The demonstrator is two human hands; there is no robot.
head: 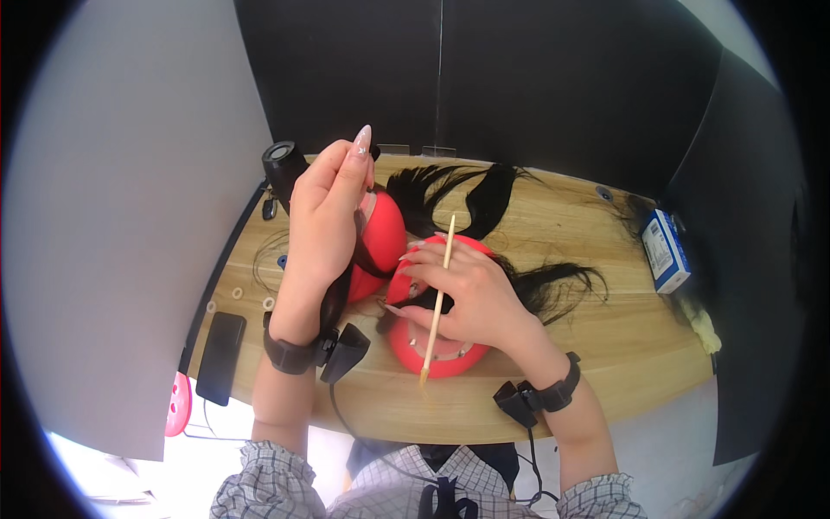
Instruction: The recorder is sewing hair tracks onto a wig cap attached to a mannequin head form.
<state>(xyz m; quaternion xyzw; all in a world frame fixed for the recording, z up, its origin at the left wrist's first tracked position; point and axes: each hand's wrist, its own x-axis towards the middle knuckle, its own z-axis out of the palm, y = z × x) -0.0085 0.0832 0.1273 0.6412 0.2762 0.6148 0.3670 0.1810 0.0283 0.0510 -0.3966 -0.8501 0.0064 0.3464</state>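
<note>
My left hand [327, 201] is raised over a red wig-block form [384, 237], its thumb and fingers pinched together. A small dark bit shows beside the fingertips; whether they grip hair is unclear. My right hand [467, 289] rests, fingers spread, on a second red form [441, 370] with pale netting and pins along its edge. A slender wooden stick [439, 298] with a bristly lower tip slants across this hand, lodged by its thumb and fingers. Black hair [545, 285] spills right from under the hand. Another dark lock [337, 295] hangs behind my left wrist.
Loose black hair [489, 201] lies at the back of the wooden table [557, 370]. A black cylinder [280, 162] and a phone [221, 359] are at left, near small rings [238, 293]. At right stands a blue-white box [666, 252]. Dark panels [551, 84] enclose the table; wrist-device cables hang down.
</note>
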